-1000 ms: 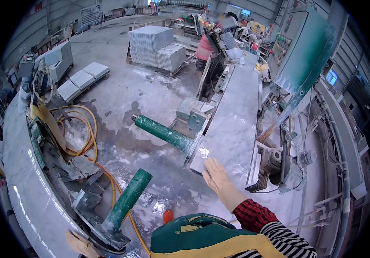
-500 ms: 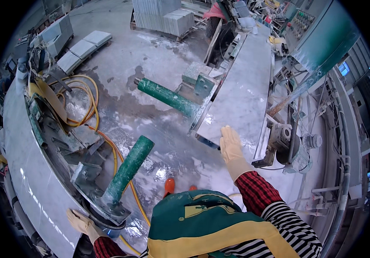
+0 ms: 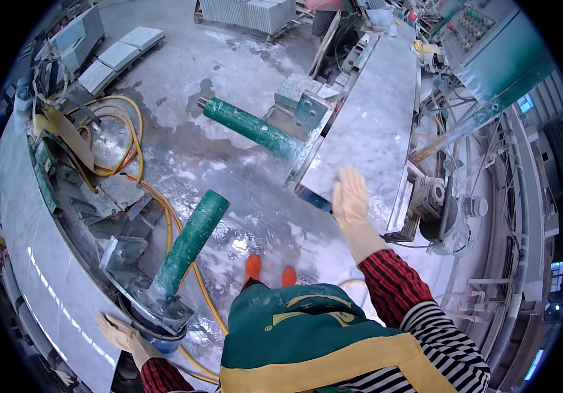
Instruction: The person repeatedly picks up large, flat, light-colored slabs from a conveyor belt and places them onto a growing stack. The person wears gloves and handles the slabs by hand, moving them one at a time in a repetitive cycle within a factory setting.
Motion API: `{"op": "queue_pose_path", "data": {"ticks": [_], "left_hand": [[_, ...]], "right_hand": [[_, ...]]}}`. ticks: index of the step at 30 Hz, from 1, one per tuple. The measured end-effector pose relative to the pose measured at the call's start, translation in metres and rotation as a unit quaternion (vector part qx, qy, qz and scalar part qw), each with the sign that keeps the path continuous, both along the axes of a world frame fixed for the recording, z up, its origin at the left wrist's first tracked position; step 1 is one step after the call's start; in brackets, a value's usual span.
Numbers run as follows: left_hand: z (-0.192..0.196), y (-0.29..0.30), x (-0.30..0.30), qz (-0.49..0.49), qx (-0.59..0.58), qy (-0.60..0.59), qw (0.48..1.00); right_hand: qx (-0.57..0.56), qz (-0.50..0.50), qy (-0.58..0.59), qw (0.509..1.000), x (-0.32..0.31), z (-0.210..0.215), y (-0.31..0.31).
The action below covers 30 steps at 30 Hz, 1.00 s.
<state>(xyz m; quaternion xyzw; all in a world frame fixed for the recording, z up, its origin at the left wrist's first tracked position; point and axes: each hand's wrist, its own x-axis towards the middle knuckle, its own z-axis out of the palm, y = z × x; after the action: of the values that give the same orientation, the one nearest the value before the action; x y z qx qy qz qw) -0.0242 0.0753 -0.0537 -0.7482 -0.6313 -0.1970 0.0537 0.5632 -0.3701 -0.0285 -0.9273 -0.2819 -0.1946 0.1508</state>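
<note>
Two long pale slabs with grey marbling flank me, one on each side. On the near end of the right slab (image 3: 366,131) lies my right hand (image 3: 350,200), in a cream rubber glove, its fingers stretched out and close together. My left hand (image 3: 119,335), gloved alike, rests flat on the inner edge of the left slab (image 3: 59,281), also with fingers extended. Neither hand holds anything. Just beyond the left hand a green roller (image 3: 193,239) juts up from a metal bracket. Another green roller (image 3: 252,128) sticks out from the right slab's support.
Yellow and orange hoses (image 3: 139,134) coil across the wet floor beside the left frame. A motor (image 3: 429,196) sits right of the right slab, below a large green machine housing (image 3: 510,65). Stacked slabs (image 3: 249,14) stand far off. Another person (image 3: 324,19) is partly visible near them.
My right hand has slid slightly farther onto the slab. The view has shifted a little, so my orange boots show more and the other person shows less. My left hand stays on its slab.
</note>
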Motion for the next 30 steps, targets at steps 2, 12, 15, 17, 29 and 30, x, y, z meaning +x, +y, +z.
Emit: {"op": "queue_pose_path", "data": {"ticks": [2,12,15,17,29,30], "left_hand": [[0.002,0.001,-0.003,-0.009,-0.003,-0.007,1.0],[-0.017,0.006,-0.01,-0.029,0.019,-0.115,0.993],[-0.014,-0.004,0.004,-0.051,0.026,-0.082,0.995],[-0.009,-0.006,0.009,-0.064,0.031,-0.076,0.995],[-0.001,-0.01,-0.014,-0.06,0.02,-0.042,0.997],[-0.003,-0.006,-0.016,-0.053,0.021,-0.029,0.998]], "right_hand": [[0.025,0.032,0.005,0.999,0.015,0.004,0.045],[0.086,0.024,-0.071,0.993,0.032,-0.004,0.081],[0.046,-0.016,-0.067,0.997,0.034,-0.003,0.034],[0.015,-0.034,-0.148,0.988,0.034,-0.017,-0.011],[-0.051,-0.134,-0.091,0.985,-0.001,-0.013,-0.191],[-0.044,-0.123,-0.124,0.984,-0.005,-0.018,-0.196]]}}
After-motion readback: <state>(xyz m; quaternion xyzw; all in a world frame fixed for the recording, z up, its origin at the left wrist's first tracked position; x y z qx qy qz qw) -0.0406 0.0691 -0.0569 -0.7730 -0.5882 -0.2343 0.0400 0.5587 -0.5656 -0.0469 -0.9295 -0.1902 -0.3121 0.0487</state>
